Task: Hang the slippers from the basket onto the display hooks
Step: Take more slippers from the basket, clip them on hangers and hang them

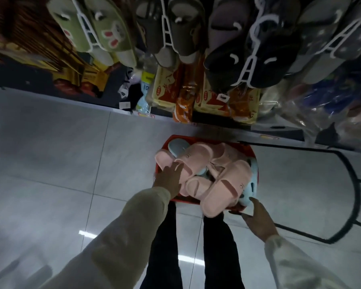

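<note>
**Dim aisle, wide-angle warp, motion blur**

The scene is dim, with a cool grey cast. The glossy floor tiles carry the brightest marks: two small white glare streaks from overhead lamps, one beside the left sleeve, one between the dark trouser legs. The frame darkens toward its corners, most of all at the upper left, where the shelf goods sink into shadow. The wide lens bends straight lines, so the shelf edge slants and the black wire stand bows outward. Both the left hand and the right hand are smeared by motion, their outlines soft. The hanging slippers at the top look soft and stretched.
</note>
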`<state>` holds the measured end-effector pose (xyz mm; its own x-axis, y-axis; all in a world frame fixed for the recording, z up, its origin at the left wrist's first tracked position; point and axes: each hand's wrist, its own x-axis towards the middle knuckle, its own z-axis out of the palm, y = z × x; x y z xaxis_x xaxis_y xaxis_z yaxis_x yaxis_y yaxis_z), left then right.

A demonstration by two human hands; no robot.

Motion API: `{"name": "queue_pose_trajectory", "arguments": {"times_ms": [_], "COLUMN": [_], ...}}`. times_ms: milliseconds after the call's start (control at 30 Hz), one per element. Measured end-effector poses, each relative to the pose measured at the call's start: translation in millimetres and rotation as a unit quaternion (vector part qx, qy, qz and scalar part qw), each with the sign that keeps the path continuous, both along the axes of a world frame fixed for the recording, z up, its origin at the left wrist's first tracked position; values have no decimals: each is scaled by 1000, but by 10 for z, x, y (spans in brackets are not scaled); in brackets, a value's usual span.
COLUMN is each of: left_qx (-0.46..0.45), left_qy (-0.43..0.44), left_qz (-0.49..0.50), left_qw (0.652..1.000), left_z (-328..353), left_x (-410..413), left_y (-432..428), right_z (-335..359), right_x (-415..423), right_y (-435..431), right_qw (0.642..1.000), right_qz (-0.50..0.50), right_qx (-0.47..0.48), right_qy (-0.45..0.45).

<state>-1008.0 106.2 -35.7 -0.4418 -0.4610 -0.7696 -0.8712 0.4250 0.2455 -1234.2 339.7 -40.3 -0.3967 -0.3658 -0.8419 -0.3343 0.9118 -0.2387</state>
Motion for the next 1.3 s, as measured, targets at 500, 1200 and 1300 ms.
{"name": "queue_pose_trajectory", "arguments": {"times_ms": [500,1200,1300], "left_qx": [-129,-117,-104], "left_qy": [-7,173,144], "left_qz": [-252,-172,-154], "left_qw": [959,963,972], "left_z": [-1186,-389,-416], "left_x": [-781,-227,20], "left_y": [-193,193,281], "right_z": [-1300,-475,-493], "right_x": [-192,583,817], "right_y": [-653,-1065,-1012], "right_qw": [994,913,909], "right_qz": [53,303,321], "right_qx": [-43,-237,-240], "right_qy": [80,138,117]}}
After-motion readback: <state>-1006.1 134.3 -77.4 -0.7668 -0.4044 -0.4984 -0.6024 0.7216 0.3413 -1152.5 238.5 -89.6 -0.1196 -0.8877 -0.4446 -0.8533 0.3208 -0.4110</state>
